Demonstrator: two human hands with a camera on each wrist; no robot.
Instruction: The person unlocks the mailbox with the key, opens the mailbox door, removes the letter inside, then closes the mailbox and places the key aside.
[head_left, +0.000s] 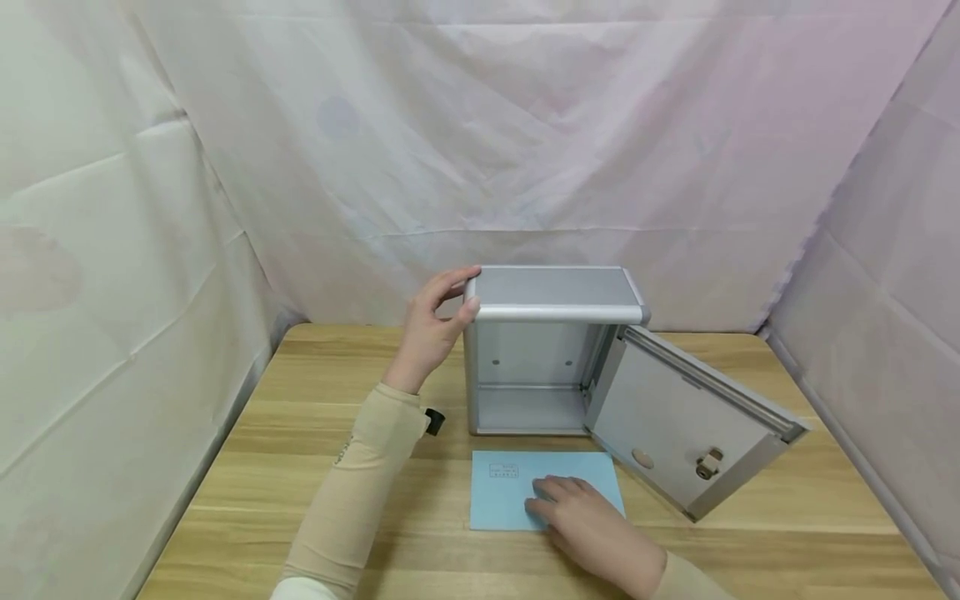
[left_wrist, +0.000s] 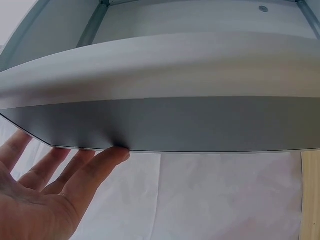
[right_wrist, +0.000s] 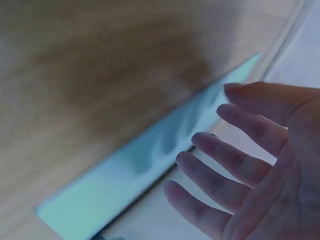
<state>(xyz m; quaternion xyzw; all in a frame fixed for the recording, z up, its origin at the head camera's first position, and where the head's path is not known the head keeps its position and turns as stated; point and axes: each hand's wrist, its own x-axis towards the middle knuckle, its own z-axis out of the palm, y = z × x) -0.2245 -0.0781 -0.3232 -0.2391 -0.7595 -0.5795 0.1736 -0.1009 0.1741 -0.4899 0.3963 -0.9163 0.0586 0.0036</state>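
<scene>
In the head view a grey metal box (head_left: 558, 287) stands upright with its front open. Its door (head_left: 675, 408) is swung out to the right, with a lock (head_left: 708, 462) on the inner face. My left hand (head_left: 435, 325) grips the box's upper left corner, thumb toward the front and fingers over the top edge. The left wrist view shows those fingers (left_wrist: 85, 172) along the edge of the dark top panel. A light blue sheet (head_left: 495, 504) with a small printed frame lies before the box. Over its right half is my right hand (head_left: 588, 525), fingers spread and loosely bent, casting shadows on it.
A wood-grain table (head_left: 270, 475) carries everything. Pale cloth (head_left: 480, 125) hangs behind and along both sides. The open door juts out to the right of the blue sheet. A small black object (head_left: 433, 422) shows beside the left wrist.
</scene>
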